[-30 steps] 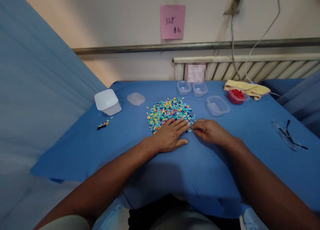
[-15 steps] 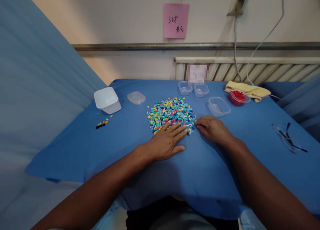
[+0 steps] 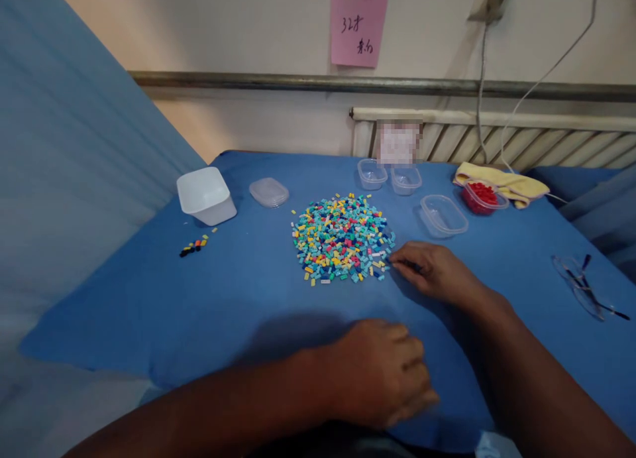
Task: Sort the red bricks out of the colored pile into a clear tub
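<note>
A flat pile of small multicoloured toy bricks (image 3: 342, 236) lies in the middle of the blue cloth (image 3: 223, 299). My right hand (image 3: 437, 269) rests at the pile's right edge, its thumb and forefinger drawn together beside a dark blue brick. What is between those fingertips, if anything, is too small to make out. Nearer to my body, my left hand (image 3: 380, 372) hovers over the cloth, apart from the pile. It is smeared by motion, with its fingers bent downward and their tips hidden.
Clear plastic tubs (image 3: 444, 216) stand behind and right of the pile. Red pieces fill another tub (image 3: 481, 196) by a yellow cloth (image 3: 501, 179). Glasses (image 3: 583, 286) lie far right. A white tub (image 3: 206, 196), a lid (image 3: 269, 192) and several loose bricks (image 3: 196, 246) are left.
My left hand has lifted off the pile's front edge and come back toward my body, its fingers now bent. My right hand has shifted slightly right and nearer. The camera view has tilted.
</note>
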`<state>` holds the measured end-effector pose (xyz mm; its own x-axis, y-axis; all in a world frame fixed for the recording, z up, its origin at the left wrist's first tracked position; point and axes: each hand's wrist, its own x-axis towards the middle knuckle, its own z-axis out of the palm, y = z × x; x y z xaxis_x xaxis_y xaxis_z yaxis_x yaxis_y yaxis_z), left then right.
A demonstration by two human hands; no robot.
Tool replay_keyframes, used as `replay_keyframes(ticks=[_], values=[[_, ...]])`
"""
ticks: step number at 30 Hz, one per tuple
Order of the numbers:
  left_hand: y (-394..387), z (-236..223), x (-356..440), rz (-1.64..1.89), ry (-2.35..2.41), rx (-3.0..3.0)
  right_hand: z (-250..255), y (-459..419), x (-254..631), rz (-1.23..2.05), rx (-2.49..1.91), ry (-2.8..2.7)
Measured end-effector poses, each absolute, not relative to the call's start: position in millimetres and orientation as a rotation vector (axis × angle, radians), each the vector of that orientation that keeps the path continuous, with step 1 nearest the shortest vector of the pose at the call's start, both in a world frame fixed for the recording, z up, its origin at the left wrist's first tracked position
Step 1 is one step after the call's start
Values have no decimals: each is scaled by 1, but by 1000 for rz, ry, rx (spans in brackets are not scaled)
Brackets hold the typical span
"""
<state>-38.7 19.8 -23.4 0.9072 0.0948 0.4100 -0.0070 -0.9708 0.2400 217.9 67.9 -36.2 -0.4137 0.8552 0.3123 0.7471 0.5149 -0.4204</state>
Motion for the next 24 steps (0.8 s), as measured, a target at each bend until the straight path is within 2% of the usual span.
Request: replay_keyframes(ticks=[6, 16, 24], values=[[23, -56, -9, 800, -53, 2754, -40, 65, 211, 387, -1354, -2328], [46, -52, -17, 556, -17, 2539, -11, 52, 193, 582, -1292, -2318], [42, -56, -17, 430, -12, 2488, -10, 50, 176, 529, -1300, -2471]])
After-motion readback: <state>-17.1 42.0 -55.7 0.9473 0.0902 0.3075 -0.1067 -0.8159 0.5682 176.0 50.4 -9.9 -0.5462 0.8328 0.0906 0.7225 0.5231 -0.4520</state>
